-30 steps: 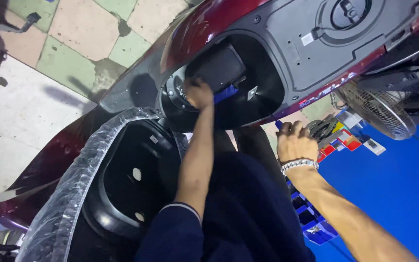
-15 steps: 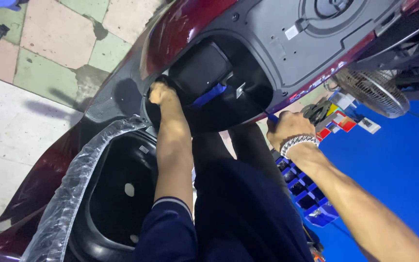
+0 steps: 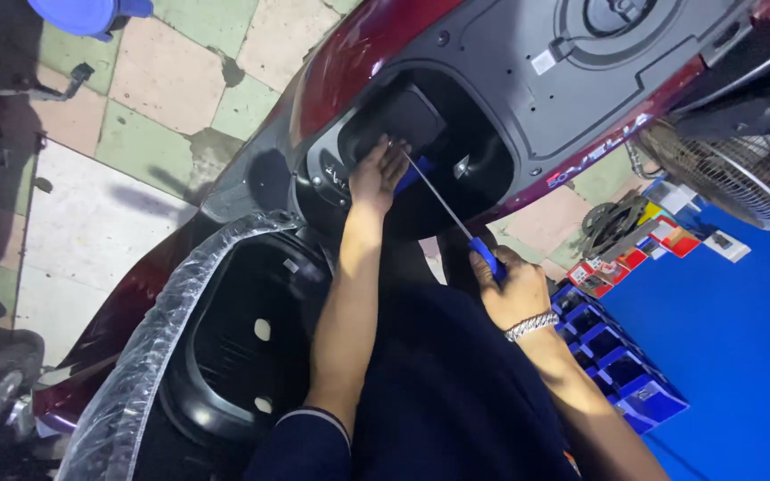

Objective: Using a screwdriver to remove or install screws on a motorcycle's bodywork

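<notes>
A dark red scooter [image 3: 349, 62] stands with its seat [image 3: 135, 392] raised; the seat's edge is wrapped in clear plastic. My left hand [image 3: 378, 174] reaches into the open under-seat compartment [image 3: 456, 178] and rests on a black box-like part [image 3: 403, 120] inside, fingers curled at its edge. My right hand [image 3: 514, 289], with a silver bracelet at the wrist, grips the blue handle of a long screwdriver [image 3: 443, 205]. The thin shaft runs up-left, and its tip ends by my left hand's fingers.
Tiled floor [image 3: 135, 80] lies to the left, with a blue plastic object [image 3: 91, 13] at the top edge. A fan [image 3: 728, 174] stands at the right above a blue surface [image 3: 741, 356]. Blue storage bins [image 3: 621, 365] and red boxes [image 3: 617, 263] sit near my right arm.
My right hand has brought the screwdriver up so its shaft now points into the compartment. My left hand stayed on the black part. The view shifted slightly.
</notes>
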